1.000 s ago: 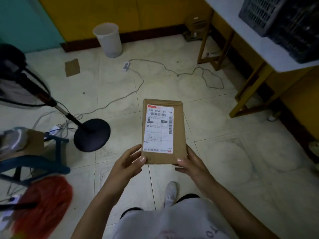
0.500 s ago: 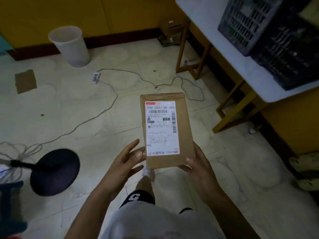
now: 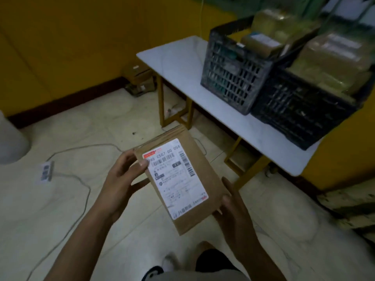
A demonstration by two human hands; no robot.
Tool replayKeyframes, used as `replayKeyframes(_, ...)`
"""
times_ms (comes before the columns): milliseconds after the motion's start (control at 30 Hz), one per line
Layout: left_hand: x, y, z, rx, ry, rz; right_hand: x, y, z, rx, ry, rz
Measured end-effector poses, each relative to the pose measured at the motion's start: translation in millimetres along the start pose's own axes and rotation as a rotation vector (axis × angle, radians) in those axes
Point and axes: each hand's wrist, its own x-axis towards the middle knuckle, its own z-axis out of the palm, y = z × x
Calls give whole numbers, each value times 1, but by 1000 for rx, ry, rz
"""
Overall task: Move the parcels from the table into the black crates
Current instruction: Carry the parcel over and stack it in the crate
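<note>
Left hand (image 3: 121, 179) and right hand (image 3: 233, 207) grip the brown parcel (image 3: 188, 199) over the floor (image 3: 60, 199); its long axis points ahead and right toward the black crates (image 3: 229, 78) on the table (image 3: 176, 61), nearer the right hand

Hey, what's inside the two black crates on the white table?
Both black crates hold brown taped parcels, piled past the rims. Whatever lies beneath them is covered by the top parcels and the lattice walls.

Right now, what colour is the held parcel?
The parcel is brown with a white label; head view.
</note>
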Motion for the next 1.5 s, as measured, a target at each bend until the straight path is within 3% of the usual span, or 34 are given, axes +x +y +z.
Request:
replayKeyframes(100, 56, 12, 18, -71, 30, 0, 48, -16, 8, 48, 97, -62)
replayKeyframes(233, 136, 29, 54, -179, 61, 11, 129, -53, 9, -66, 175, -230)
replayKeyframes(433, 272, 87, 100, -198, 70, 94, 256, -139, 11, -306, 102, -369)
replayKeyframes(667, 396, 151, 155, -148, 36, 287, 365, -241, 9, -445, 159, -548)
replayKeyframes(800, 465, 183, 199, -146, -87, 340, 417, -301, 1, -625, 249, -714)
replayKeyframes(967, 566, 222, 260, 149, -256, 455, 493, -374, -36, -915, 482, -862)
replayKeyframes(1267, 740, 212, 357, 816, -551, 515, 600, -413, -100, -1216, 776, -428)
replayKeyframes(1400, 773, 196, 381, 927, -637, 571, 618, -406, -108, -1553, 967, -163)
replayKeyframes(1500, 792, 200, 399, 998, -652, 675, 633, -412, -108, -1700, 1002, -63)
